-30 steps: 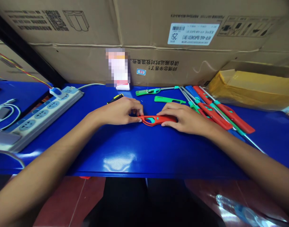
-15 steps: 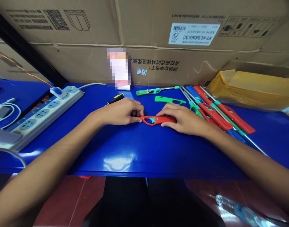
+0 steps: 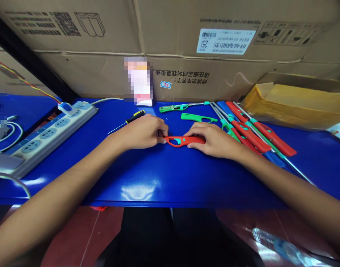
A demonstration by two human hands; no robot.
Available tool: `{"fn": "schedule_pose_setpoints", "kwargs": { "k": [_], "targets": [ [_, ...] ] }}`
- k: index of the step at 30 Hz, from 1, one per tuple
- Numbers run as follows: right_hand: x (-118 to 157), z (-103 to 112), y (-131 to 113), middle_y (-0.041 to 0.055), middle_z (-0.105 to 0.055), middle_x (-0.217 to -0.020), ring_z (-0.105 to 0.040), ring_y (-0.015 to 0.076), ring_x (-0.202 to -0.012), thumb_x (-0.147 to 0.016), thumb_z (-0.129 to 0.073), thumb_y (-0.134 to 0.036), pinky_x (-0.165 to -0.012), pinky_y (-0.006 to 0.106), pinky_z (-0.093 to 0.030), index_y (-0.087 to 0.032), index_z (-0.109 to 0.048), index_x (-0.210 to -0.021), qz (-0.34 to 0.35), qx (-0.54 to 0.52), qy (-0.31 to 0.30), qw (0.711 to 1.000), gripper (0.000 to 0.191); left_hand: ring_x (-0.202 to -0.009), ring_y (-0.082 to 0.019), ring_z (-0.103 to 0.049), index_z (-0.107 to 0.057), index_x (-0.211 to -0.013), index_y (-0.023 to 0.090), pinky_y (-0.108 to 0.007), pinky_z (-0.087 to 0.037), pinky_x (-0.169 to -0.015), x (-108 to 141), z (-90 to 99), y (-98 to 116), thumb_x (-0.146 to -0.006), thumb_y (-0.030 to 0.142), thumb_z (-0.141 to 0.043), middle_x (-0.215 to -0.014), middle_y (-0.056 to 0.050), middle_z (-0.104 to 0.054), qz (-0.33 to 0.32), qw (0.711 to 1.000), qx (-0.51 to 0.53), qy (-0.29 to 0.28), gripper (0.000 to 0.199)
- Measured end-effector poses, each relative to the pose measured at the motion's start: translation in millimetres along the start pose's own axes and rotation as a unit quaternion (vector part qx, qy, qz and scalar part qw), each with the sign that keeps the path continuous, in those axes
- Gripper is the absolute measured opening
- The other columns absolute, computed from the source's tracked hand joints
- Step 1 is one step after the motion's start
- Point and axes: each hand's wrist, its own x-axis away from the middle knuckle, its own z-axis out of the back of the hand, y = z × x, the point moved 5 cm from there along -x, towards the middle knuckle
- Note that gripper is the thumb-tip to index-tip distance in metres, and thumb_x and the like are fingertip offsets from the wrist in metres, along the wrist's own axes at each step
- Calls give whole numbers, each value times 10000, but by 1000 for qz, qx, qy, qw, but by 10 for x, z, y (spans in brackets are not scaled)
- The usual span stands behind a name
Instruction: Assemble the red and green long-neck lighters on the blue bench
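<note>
A red plastic utility lighter body [image 3: 183,141] with a teal trigger lies lengthwise on the blue table [image 3: 164,178], between my hands. My left hand [image 3: 140,131] pinches its left end with the fingertips. My right hand [image 3: 211,139] covers its right end, fingers wrapped over it and hiding that part. Just beyond my left hand lies a yellow-and-black screwdriver [image 3: 135,116]. Above the lighter are a green lighter body [image 3: 199,118] and a green lighter with a metal nozzle [image 3: 172,108]. Several red and green long lighters [image 3: 250,135] lie past my right hand.
A grey power strip [image 3: 53,135] with a cable lies on the table's left. Cardboard boxes [image 3: 214,79] stand along the back edge, and a yellow padded package [image 3: 300,100] sits at right. A plastic bottle [image 3: 281,246] lies on the floor below the table's front edge.
My right hand has shifted slightly left along the red lighter, and the view has moved a little. My left hand's grip looks unchanged.
</note>
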Motion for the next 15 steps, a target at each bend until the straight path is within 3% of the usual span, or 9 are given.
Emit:
{"fn": "schedule_pose_setpoints", "kwargs": {
  "k": [15],
  "targets": [
    [14, 0, -24, 83, -765, -1179, -724, 299, -1143, -1015, -771, -270, -1017, 441, -563, -255, -796, -1213, 1, 22, -6, 1000, 200, -783, -193, -722, -825, -937, 199, -325, -489, -720, -9, -31, -19, -933, 232, -742, -913, -52, -816, 20, 1000, -14, -19, 89]
  ]
}}
